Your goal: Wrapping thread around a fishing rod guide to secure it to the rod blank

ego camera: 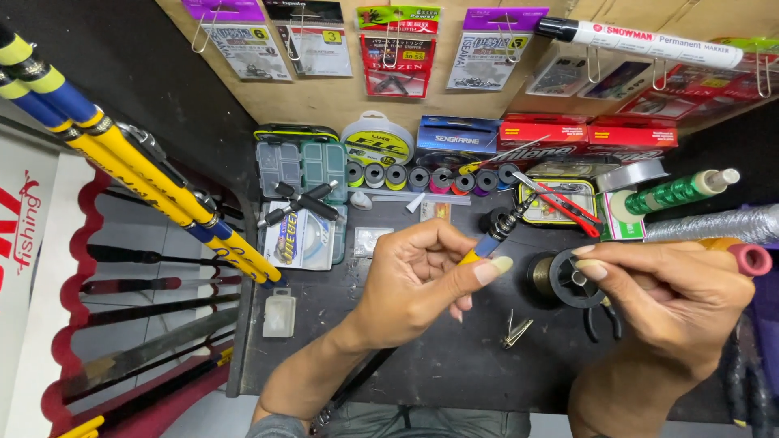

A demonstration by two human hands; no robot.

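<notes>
The left hand is closed around a thin fishing-rod section, pinched between thumb and fingers low on its yellow and blue part, so that the dark guide end points up and away over the black worktable. The right hand is curled too, fingers bent in close to a dark spool of line that sits just beside it; whether it actually grips the spool or a strand of line I cannot tell from here.

The rod section looks light and stiff, but slender near the tip, so I would judge it brittle if bent there; the wrapped coloured part where the thumb already presses seems the safest place to hold. Its glossy finish may be a bit slippery.

On the table between the hands lie a few small metal pins. Behind them are red-handled scissors, a row of small thread bobbins, and a clear tackle box. To the left, a bundle of yellow-and-blue rods slants across the view.
</notes>
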